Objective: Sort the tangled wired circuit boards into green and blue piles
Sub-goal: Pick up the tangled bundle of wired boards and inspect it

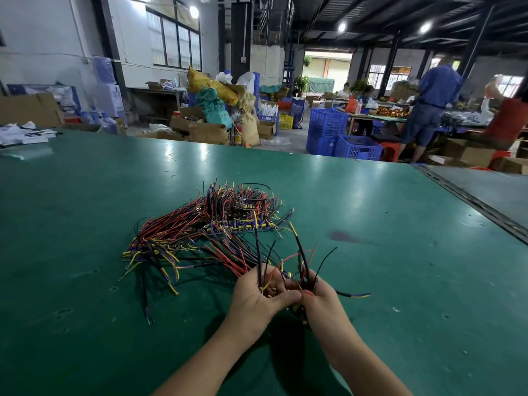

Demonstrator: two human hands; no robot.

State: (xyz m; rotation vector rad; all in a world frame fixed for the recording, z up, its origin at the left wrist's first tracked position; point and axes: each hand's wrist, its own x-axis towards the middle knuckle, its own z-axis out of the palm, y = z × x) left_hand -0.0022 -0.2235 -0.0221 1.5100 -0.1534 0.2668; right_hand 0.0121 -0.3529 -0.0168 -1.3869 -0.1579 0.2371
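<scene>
Tangled wired circuit boards [211, 232], small boards trailing red, black, yellow and purple wires, lay in a loose heap on the flat green matted surface [385, 201]. At the near right edge of that heap, both hands held a smaller bundle of wired boards [300, 270], its thin wires sticking up and fanning out above the fingers. A few red wires ran from this bundle back into the heap. The left hand [261, 298] had its grip curled round the wire ends, thumb laid across toward the other hand. The right hand [317, 301], touching the left, kept its grip pinched on the same bundle. The colour of the held boards could not be told. A black wire with a yellow tip [357, 295] stuck out right of the bundle. Right of the heap, a dark smudge [343, 235] marked the surface. Well beyond the heap stood blue plastic crates [343, 138] and brown cardboard boxes [208, 132].
</scene>
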